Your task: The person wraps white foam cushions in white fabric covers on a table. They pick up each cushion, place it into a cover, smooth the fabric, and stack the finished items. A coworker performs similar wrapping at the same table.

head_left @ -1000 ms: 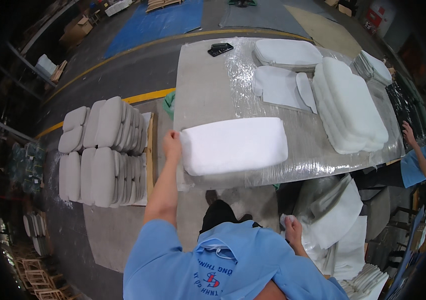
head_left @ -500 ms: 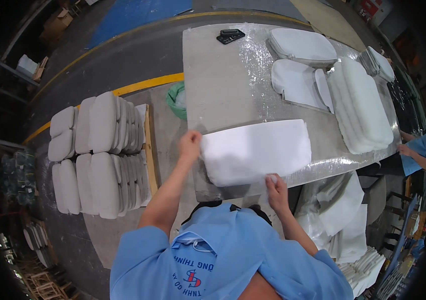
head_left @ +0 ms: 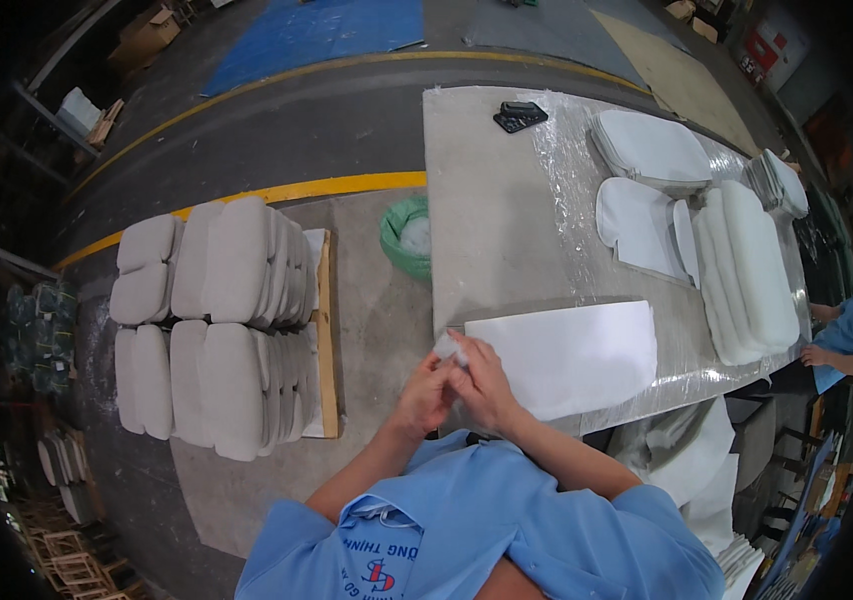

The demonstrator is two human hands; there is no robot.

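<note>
My two hands are together over the near left corner of the table [head_left: 507, 230], beside the white rectangular pad [head_left: 567, 355]. My left hand [head_left: 425, 398] is closed, and my right hand [head_left: 485, 385] presses against it from the right. Between their fingers sticks up a small crumpled white wad [head_left: 450, 348]; whether it is fibre or thin film cannot be told. The pad lies flat along the table's near edge, apart from the fingers. Parts of the left fingers are hidden behind the right hand.
Left of me, grey cushions [head_left: 237, 260] stand in rows on a wooden pallet [head_left: 327, 350]. A green bag [head_left: 402, 240] sits by the table's left edge. On the table are white pads [head_left: 652, 150], thick padding [head_left: 752, 270] and a black phone-like object [head_left: 520, 117]. Another person's hand [head_left: 817, 355] is at the right.
My hands have left the pad's left end and near edge and come together at the table's left corner. The white wad, earlier in my right hand, is now between both. The view has shifted.
</note>
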